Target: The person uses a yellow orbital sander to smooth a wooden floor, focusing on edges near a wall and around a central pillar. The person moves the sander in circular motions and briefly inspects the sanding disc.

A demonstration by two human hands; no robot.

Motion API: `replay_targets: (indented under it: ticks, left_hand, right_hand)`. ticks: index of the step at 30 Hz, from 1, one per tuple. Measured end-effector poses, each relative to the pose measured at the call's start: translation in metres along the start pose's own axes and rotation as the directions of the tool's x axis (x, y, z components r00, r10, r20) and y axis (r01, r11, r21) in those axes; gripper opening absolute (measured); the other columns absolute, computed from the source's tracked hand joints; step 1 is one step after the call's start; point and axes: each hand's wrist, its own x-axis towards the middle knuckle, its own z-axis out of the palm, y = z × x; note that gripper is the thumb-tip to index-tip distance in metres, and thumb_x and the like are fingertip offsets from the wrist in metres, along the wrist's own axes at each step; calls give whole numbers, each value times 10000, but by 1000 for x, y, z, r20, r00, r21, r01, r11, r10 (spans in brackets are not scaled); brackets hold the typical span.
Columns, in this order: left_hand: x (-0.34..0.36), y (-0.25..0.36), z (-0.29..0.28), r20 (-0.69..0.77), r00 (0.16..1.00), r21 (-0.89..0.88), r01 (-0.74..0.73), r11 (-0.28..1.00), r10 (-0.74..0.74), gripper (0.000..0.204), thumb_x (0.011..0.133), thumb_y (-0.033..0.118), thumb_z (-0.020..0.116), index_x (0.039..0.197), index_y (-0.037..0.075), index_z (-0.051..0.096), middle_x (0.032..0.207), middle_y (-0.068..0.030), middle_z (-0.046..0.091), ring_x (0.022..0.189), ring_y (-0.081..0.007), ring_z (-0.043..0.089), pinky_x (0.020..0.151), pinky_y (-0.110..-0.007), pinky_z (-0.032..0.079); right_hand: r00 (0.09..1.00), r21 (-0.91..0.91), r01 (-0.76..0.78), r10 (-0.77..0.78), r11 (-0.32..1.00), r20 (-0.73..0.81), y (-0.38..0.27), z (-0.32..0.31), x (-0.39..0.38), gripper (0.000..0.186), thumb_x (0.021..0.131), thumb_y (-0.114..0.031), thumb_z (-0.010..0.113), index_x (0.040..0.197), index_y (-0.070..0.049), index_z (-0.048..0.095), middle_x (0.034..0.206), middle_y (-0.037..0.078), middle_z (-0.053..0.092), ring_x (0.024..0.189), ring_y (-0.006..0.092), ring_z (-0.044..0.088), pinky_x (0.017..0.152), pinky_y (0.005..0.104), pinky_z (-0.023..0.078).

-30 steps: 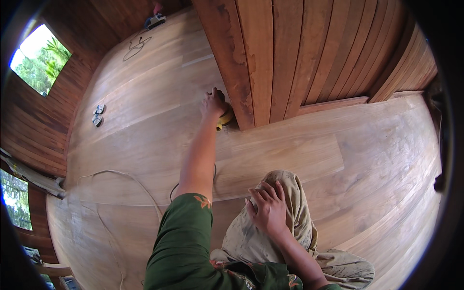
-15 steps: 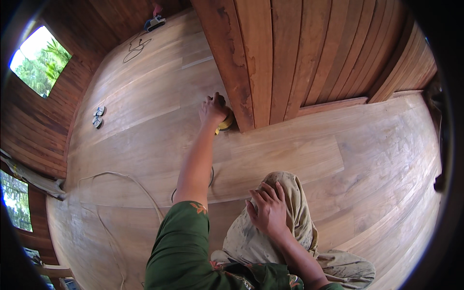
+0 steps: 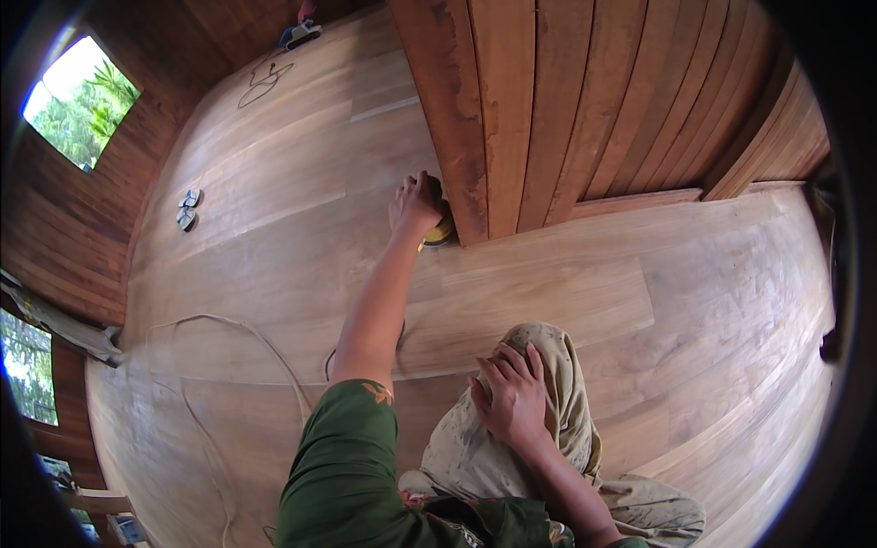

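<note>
With my arm stretched out, my left hand point(image 3: 415, 203) grips a yellow sander point(image 3: 438, 228) on the pale plank floor, tight beside the lower end of the reddish-brown wooden wall point(image 3: 512, 119). The hand hides most of the tool's top. My right hand point(image 3: 512, 397) rests on my raised knee in beige, stained trousers point(image 3: 571, 411), its fingers bent loosely and apart, holding nothing.
Sandals point(image 3: 188, 210) lie on the floor point(image 3: 256, 237) at left. A tan cable point(image 3: 265, 342) curves beside me. A dark looped cord point(image 3: 260, 91) and another tool point(image 3: 301, 35) are at the far end. A long grey object point(image 3: 78, 333) lies along the left wall.
My left hand and the sander have shifted slightly back and forth along the wall's edge, with small changes of wrist angle. The whole view has shifted a little. My right hand stays on the knee.
</note>
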Motion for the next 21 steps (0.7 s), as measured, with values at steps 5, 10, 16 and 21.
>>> replay_targets:
  ticks: [5,10,16,21]
  left_hand:
    - [14,-1,-1,7,1000,-1,17,1000,-17,676,912,383,813,1483,145,542,1494,-163,597,1411,-389,589,1090,-527,566]
    - [29,-1,-2,20,999,1,30,1000,-30,679,906,378,806,1493,153,548,1509,-157,593,1429,-382,576,1105,-523,558]
    - [44,-4,-1,-1,1000,-21,28,999,-28,663,896,360,805,1473,134,568,1489,-171,605,1419,-388,583,1109,-516,556]
    - [60,-9,7,-42,999,-45,11,999,-13,650,889,343,809,1459,125,584,1445,-180,629,1388,-398,603,1100,-512,560]
  right_hand:
    - [1000,-10,-6,6,1000,-3,-1,2,1,357,948,-272,766,1248,-81,790,1141,115,795,1369,309,635,1296,591,294]
    - [1000,-14,-18,18,1000,9,-2,3,3,351,950,-273,765,1243,-80,790,1134,122,793,1361,309,637,1293,593,298]
    - [1000,-17,-28,28,999,11,-5,3,5,330,943,-256,775,1213,-67,797,1116,127,796,1344,311,648,1290,596,303]
    - [999,-26,-36,37,999,31,-5,4,7,330,951,-255,767,1219,-65,798,1135,116,803,1351,313,643,1293,606,297]
